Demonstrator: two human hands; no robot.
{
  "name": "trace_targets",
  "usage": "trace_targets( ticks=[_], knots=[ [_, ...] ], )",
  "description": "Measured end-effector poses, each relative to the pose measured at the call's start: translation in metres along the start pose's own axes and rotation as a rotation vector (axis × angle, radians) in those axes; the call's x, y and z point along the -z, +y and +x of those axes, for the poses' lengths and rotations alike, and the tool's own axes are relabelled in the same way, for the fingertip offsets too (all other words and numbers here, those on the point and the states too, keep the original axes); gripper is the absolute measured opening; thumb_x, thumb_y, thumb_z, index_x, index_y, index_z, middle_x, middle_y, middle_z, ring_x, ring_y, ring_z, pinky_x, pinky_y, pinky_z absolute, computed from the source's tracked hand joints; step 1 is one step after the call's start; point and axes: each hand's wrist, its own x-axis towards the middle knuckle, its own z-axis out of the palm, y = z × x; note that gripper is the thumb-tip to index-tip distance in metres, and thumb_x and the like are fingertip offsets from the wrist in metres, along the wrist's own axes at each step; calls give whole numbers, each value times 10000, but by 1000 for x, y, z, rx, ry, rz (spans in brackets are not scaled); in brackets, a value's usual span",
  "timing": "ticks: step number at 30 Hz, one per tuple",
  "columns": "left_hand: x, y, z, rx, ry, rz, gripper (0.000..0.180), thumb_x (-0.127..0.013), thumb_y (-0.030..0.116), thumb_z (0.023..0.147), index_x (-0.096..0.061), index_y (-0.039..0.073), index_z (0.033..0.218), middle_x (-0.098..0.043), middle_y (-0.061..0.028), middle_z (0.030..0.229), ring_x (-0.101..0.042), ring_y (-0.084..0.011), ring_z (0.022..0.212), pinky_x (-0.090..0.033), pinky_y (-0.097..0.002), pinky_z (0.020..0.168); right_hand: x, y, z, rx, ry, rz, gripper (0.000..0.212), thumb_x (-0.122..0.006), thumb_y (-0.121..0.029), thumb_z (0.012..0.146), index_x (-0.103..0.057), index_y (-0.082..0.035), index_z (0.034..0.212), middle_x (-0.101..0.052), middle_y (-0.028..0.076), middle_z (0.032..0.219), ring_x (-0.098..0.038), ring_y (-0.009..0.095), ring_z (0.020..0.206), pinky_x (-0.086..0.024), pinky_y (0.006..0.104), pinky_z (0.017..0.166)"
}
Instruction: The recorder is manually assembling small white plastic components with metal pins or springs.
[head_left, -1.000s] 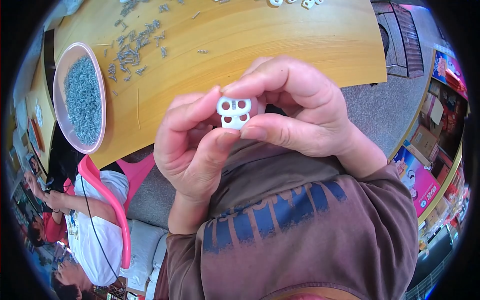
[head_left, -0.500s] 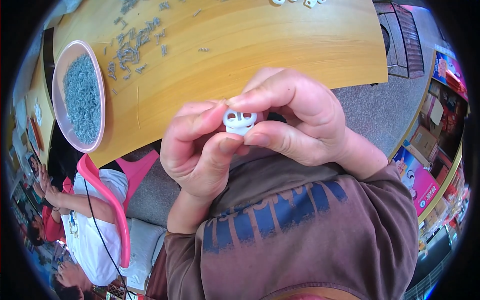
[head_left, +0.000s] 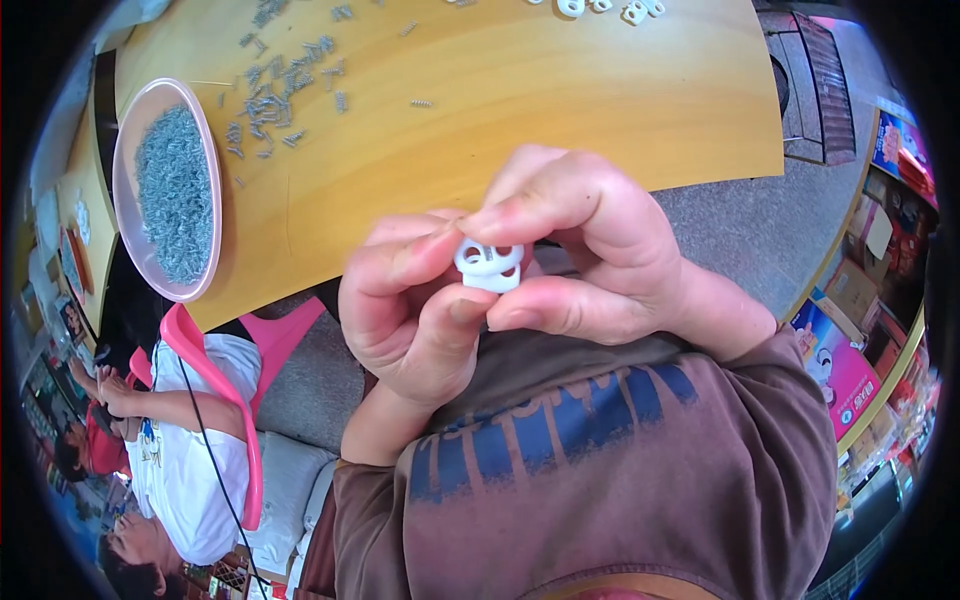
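A small white plastic cord lock point(head_left: 488, 264) with oval holes is held just off the table's near edge, in front of my chest. My left hand point(head_left: 408, 310) pinches it from the left between thumb and fingers. From the right, the thumb and index finger of my right hand point(head_left: 605, 250) close on it too. Inside the holes a thin greyish piece shows, perhaps part of a spring. My fingers cover the cord lock's sides.
A pink oval bowl point(head_left: 122, 190) full of small metal springs stands at the table's left edge. Loose springs point(head_left: 275, 100) lie beside it on the wooden table point(head_left: 520, 90). More white plastic pieces point(head_left: 635, 12) are at the far edge. A person point(head_left: 190, 440) sits left on a pink chair point(head_left: 253, 470).
The cord lock has tilted slightly between my fingers, and its lower part shows more. My right thumb has shifted a little down. The whole view has moved slightly.
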Motion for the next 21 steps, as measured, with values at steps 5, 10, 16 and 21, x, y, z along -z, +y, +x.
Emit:
trace_targets(
  ticks=[5,10,16,21],
  knots=[
    [3,1,0,19,6,-44,266,-563,69,818,-470,15,1061,-511,-121,950,-544,-193,840,-458,-292,730,1,3,0,-15,-36,54,304,-626,-95,778,-471,-28,1031,-517,93,893,-487,108,708,-398,223,616],
    [6,3,1,67,-13,-107,280,-578,61,806,-463,5,1054,-504,-124,961,-534,-191,871,-451,-287,755,1,2,3,-37,-46,82,290,-618,-94,785,-473,-24,1026,-515,94,894,-465,96,674,-386,216,598],
    [4,11,0,142,42,-43,323,-592,90,801,-448,-6,1075,-488,-127,996,-524,-190,896,-447,-286,765,0,4,6,-46,-60,140,292,-628,-84,773,-487,-19,1019,-522,94,888,-477,100,686,-390,217,599],
    [13,8,-5,29,-26,109,356,-594,113,804,-438,4,1105,-482,-128,1001,-522,-190,893,-439,-286,766,1,5,11,-36,-77,110,289,-648,-71,751,-508,-8,997,-552,101,883,-510,124,717,-409,231,611]
  ],
)
